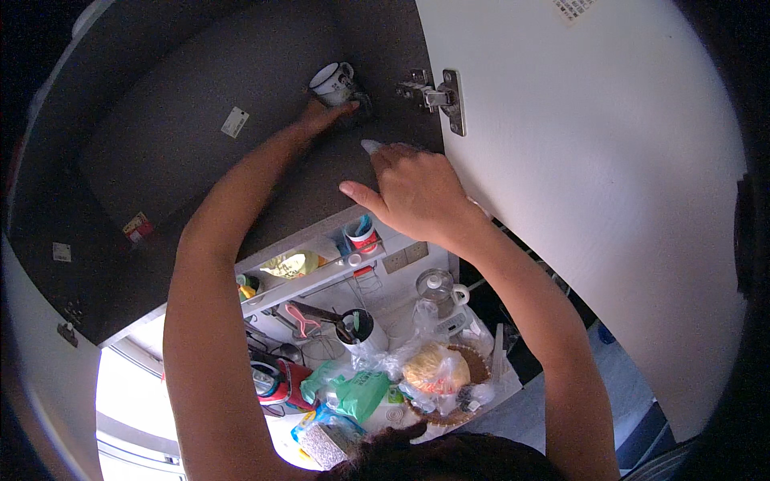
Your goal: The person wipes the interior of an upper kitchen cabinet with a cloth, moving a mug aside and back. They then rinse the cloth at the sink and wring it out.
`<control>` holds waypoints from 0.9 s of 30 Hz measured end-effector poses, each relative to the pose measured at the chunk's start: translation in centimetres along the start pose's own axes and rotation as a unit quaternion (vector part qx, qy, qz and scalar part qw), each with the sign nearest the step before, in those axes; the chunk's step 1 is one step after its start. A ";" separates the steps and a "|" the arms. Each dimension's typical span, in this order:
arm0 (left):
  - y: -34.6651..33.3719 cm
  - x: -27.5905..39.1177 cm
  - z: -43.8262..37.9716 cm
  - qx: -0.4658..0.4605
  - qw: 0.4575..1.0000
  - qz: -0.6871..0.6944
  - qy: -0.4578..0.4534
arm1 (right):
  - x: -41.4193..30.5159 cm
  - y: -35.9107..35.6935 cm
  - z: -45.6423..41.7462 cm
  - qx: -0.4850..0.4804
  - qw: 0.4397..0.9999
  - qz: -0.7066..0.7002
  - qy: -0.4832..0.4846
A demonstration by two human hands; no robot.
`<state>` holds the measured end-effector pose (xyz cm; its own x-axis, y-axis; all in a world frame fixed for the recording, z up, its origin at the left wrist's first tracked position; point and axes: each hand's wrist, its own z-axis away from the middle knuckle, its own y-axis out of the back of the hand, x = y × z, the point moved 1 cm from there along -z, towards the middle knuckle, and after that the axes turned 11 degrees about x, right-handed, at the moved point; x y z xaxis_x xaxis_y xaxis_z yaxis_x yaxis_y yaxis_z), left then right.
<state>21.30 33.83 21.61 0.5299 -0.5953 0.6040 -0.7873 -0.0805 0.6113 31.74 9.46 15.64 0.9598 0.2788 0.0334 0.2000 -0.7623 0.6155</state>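
Note:
Deep inside a dark-lined wall cabinet [180,120], my left hand [325,115] grips a white mug [332,87] with a dark rim and a printed figure. The mug is tilted and its handle points away to the upper right. A darker, rounded thing [364,103] sits beside my left thumb, too dim to name. My right hand [415,186] is palm down at the cabinet's front edge, thumb apart. A bit of white cloth or tissue [370,146] sticks out from under its curled fingers; the rest is hidden.
The white cabinet door [571,150] stands open at right on a metal hinge [445,99]. Below are a narrow shelf [319,273], a glass kettle [436,287], a utensil holder [364,333], a green plastic bag [361,391] and a woven basket [478,361] with bagged food.

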 end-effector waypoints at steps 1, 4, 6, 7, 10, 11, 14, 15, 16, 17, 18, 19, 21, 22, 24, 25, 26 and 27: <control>0.2 0.5 0.3 -0.021 1.000 0.007 0.003 | 0.1 -0.2 0.0 0.022 1.000 0.000 0.007; 0.4 0.0 0.4 0.036 0.997 -0.053 -0.045 | 0.1 -0.5 0.0 0.024 1.000 -0.005 0.010; 2.7 -3.0 -0.9 -0.034 0.988 -0.151 0.017 | -1.7 0.1 -0.6 -0.063 0.998 -0.024 -0.003; 3.0 -2.5 -0.6 -0.075 0.979 -0.187 0.036 | -1.2 -0.2 -0.5 -0.040 0.999 -0.017 -0.006; 7.0 0.0 5.1 -0.096 0.992 -0.034 0.069 | -0.6 -0.2 -1.4 -0.208 0.976 0.001 -0.066; 9.0 0.3 6.5 -0.057 0.996 -0.041 0.055 | -0.2 -2.1 -0.3 0.055 0.998 0.027 -0.023; 15.7 0.2 12.2 0.054 0.997 -0.050 0.032 | -1.0 -2.2 -1.6 -0.059 0.996 0.030 -0.051; 17.1 0.7 16.5 0.086 0.995 -0.042 0.029 | -2.1 -1.0 -2.7 -0.157 0.986 0.006 -0.061; 18.3 0.6 20.2 0.189 0.979 -0.073 0.027 | -3.5 -0.1 -3.4 -0.249 0.966 -0.018 -0.068; 18.8 0.4 22.7 0.283 0.955 -0.092 0.015 | -4.5 -0.3 -3.7 -0.240 0.968 -0.032 -0.064; 19.6 -0.5 25.0 0.308 0.940 -0.148 -0.018 | -5.9 -1.5 -4.1 -0.232 0.970 -0.051 -0.056; 20.6 -1.8 27.0 0.330 0.920 -0.204 -0.049 | -7.6 -2.6 -4.5 -0.225 0.970 -0.071 -0.050; 22.7 -5.8 31.5 0.385 0.841 -0.374 -0.068 | -13.0 -4.0 -5.7 -0.271 0.957 -0.101 0.008; 23.7 -7.5 34.0 0.383 0.827 -0.408 -0.058 | -16.3 -4.2 -6.3 -0.293 0.945 -0.139 0.049; 23.2 -9.5 36.3 0.373 0.811 -0.445 -0.069 | -21.1 -4.1 -7.0 -0.248 0.947 -0.177 0.106; 22.4 -10.0 36.9 0.406 0.770 -0.475 -0.129 | -23.1 -4.3 -6.9 -0.184 0.956 -0.186 0.135; 22.4 -9.4 37.7 0.421 0.766 -0.472 -0.116 | -25.1 -5.0 -7.0 -0.132 0.946 -0.247 0.165; 21.7 -8.6 37.4 0.439 0.765 -0.457 -0.113 | -25.8 -5.9 -7.4 -0.077 0.934 -0.296 0.187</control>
<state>-12.16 7.33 10.58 0.9957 -0.0850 -0.0365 -0.0816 -0.9929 0.0868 4.31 11.12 16.95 0.5486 0.8308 -0.0941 0.6150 -0.3247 0.7186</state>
